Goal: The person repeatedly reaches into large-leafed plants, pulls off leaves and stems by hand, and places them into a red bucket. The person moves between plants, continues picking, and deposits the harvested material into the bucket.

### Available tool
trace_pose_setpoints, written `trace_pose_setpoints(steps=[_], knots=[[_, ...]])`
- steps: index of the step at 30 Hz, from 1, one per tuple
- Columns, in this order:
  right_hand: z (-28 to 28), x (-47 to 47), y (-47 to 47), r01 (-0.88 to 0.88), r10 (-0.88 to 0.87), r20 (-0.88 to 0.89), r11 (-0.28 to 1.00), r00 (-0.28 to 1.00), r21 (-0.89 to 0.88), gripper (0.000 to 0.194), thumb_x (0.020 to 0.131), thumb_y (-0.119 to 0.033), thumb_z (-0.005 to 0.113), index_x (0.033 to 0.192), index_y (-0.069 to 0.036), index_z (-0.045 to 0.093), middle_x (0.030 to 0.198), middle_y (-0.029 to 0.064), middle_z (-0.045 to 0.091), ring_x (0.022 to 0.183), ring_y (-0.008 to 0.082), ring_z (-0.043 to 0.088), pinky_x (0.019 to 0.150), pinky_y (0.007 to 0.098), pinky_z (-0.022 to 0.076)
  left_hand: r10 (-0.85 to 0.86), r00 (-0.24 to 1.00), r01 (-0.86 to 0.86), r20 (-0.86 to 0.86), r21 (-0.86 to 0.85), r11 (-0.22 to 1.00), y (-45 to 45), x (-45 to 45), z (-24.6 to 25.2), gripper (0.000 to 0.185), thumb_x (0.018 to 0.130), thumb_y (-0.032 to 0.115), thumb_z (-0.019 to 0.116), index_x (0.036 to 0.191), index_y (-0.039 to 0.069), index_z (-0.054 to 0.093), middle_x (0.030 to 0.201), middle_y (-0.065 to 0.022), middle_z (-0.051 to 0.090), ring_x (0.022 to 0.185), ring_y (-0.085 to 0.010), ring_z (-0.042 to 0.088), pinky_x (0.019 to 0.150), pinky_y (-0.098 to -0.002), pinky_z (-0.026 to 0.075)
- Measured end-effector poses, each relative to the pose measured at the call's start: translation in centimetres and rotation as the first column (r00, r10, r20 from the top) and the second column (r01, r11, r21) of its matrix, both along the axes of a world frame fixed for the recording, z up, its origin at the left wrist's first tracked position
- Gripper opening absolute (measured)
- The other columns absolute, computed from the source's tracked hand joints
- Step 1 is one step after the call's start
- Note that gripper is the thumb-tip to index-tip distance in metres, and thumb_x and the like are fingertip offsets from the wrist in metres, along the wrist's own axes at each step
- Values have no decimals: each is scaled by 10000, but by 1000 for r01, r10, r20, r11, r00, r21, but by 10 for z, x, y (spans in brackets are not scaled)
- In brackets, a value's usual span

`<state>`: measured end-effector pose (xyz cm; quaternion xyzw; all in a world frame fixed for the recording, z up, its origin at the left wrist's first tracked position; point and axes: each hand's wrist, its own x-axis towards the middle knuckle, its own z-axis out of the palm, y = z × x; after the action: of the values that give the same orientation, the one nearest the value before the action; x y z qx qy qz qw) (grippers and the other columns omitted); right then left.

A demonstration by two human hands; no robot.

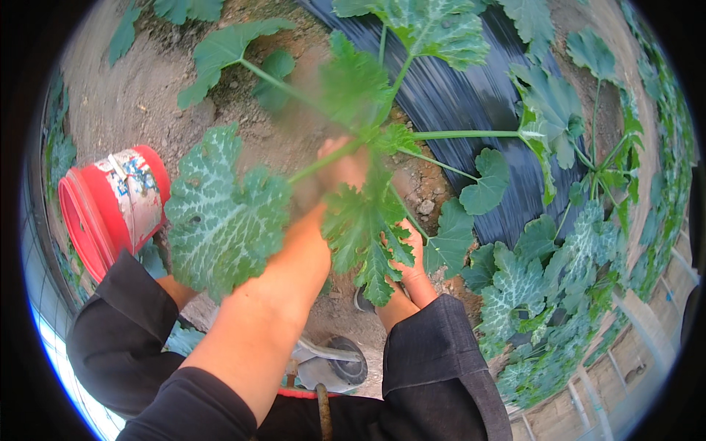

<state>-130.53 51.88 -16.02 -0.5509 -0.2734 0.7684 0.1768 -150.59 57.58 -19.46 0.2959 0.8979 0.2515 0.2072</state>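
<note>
A squash plant (380,140) with thick green stalks and lobed leaves stands right before me. My left hand (346,165) reaches in under its stalks, close to the stem base. Stalks and blur cover much of that hand, so its grip is hidden. A large silver-mottled leaf (226,212) hangs beside my left forearm. My right hand (409,248) is low on the near side of the plant, partly behind a jagged green leaf (367,231). What its fingers do is hidden too. Bare soil (408,184) with small stones shows around the plant's base.
A red plastic bucket (113,204) lies tilted at my left. Black plastic mulch film (469,105) runs along the bed on the right, with more squash plants (595,171) beyond. A small wheel (348,361) on a metal frame sits between my legs.
</note>
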Motion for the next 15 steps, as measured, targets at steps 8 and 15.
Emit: trace_pose_setpoints(steps=[8,15], knots=[[4,-7,1,-160,91,249,948,964,275,152,926,-74,662,1059,-11,699,848,47,701,750,106,627,714,287,534,-205,910,271,-361,143,952,-18,-12,-71,253,882,319,731,967,80,738,883,-136,707,833,-358,672,757,-487,529],[9,-5,6,-226,92,361,909,928,350,188,880,-87,648,1039,-6,707,845,108,731,742,185,692,724,340,557,214,975,-213,-50,31,977,-8,-1,-81,250,896,303,731,953,64,692,852,-107,677,752,-255,651,652,-400,503]])
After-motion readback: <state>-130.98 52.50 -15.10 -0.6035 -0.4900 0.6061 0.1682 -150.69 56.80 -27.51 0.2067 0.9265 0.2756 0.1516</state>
